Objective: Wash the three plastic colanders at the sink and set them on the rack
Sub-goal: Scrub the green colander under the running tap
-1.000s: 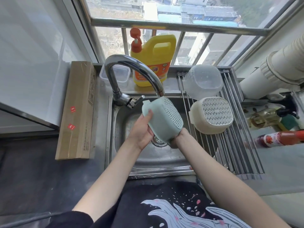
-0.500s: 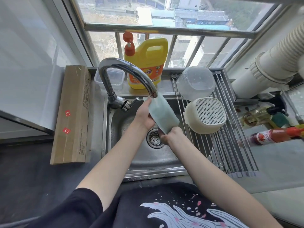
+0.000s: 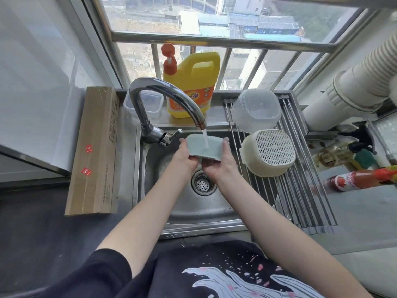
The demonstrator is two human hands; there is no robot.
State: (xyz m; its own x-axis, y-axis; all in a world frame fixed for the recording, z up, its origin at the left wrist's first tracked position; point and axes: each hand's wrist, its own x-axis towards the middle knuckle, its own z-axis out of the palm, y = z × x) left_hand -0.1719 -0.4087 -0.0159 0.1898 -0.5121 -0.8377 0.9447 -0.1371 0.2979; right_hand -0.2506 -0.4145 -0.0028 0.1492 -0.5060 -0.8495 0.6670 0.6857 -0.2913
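A pale green colander is held over the steel sink, right under the faucet, and a stream of water runs onto it. My left hand grips its left side and my right hand grips its right side. A cream colander lies upside down on the roll-up drying rack to the right. Behind it a clear plastic bowl also sits inverted on the rack.
A yellow detergent jug with an orange pump and a clear lidded box stand on the sill behind the faucet. A long cardboard box lies left of the sink. Sauce bottles and a white duct are at the right.
The green colander has turned from tilted on its side to level under the spout. Water now runs onto it. My right hand moved from its bottom end to its right side.
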